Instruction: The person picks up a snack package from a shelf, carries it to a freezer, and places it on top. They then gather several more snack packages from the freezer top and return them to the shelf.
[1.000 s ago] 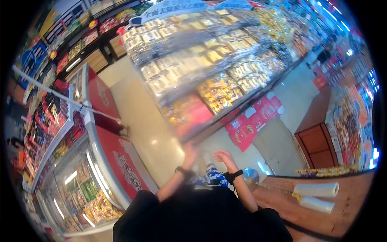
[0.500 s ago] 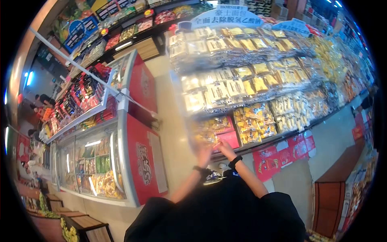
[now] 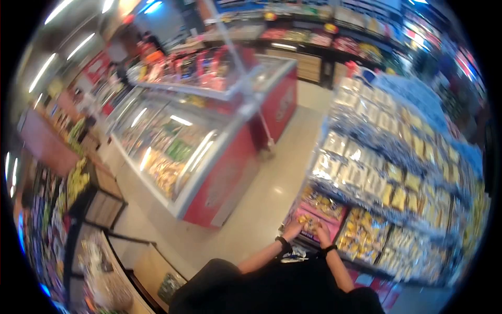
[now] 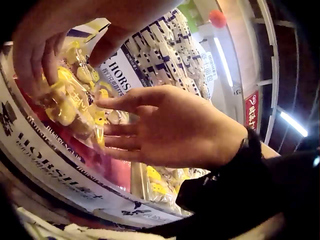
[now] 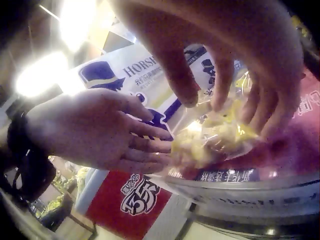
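Both hands are over a pink-lined bin of clear packs with yellow printing (image 4: 65, 102) at the front of the bread display. In the head view my left hand (image 3: 294, 229) is at the bin's left and my right hand (image 3: 323, 235) at its right. From the right wrist, the left hand (image 5: 100, 132) shows nearly straight fingers touching the packs' side. The left wrist view shows the right hand (image 4: 172, 125) with thumb and fingers extended against several packs. Those packs lie between the two hands. Bare pink lining (image 4: 117, 172) shows beside them.
Tiers of bagged bread (image 3: 361, 152) rise behind the bin. To its right lies a bin of yellow packs (image 3: 361, 235). A red-sided freezer (image 3: 225, 178) stands to the left across a pale floor aisle (image 3: 266, 183). Wooden stands (image 3: 107, 204) are at the lower left.
The head view has swung left, bringing more of the freezer and wooden stands into sight. Both hands have moved from in front of the display to over the pink-lined bin, onto the packs.
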